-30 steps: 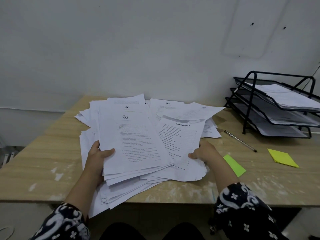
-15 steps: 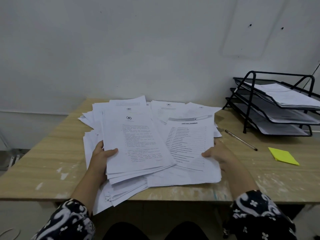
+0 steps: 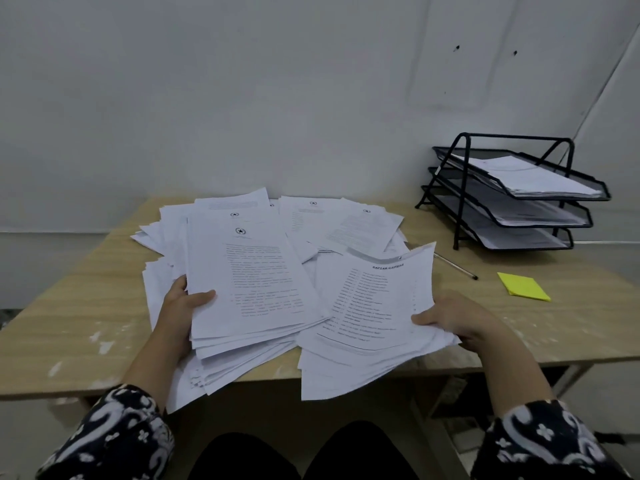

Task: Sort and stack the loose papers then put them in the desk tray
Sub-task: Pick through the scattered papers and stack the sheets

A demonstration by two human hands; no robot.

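A loose heap of white printed papers (image 3: 322, 223) covers the middle of the wooden desk (image 3: 86, 292). My left hand (image 3: 185, 306) grips the left edge of a thick bundle (image 3: 249, 282) topped by a page with a star emblem. My right hand (image 3: 450, 318) holds the right edge of a second bundle (image 3: 370, 317), whose top sheet is a list page; this bundle is lifted and overhangs the desk's front edge. The black three-tier desk tray (image 3: 460, 188) stands at the back right, each tier holding some papers.
A pen (image 3: 457, 268) lies on the desk between the paper heap and the tray. A yellow sticky-note pad (image 3: 523, 286) sits to the right of the pen. A white wall rises directly behind the desk. My knees show below the front edge.
My right hand has pulled the list-topped bundle rightward and toward me, apart from the left bundle. The green sticky note seen earlier is no longer visible. My left hand stays put.
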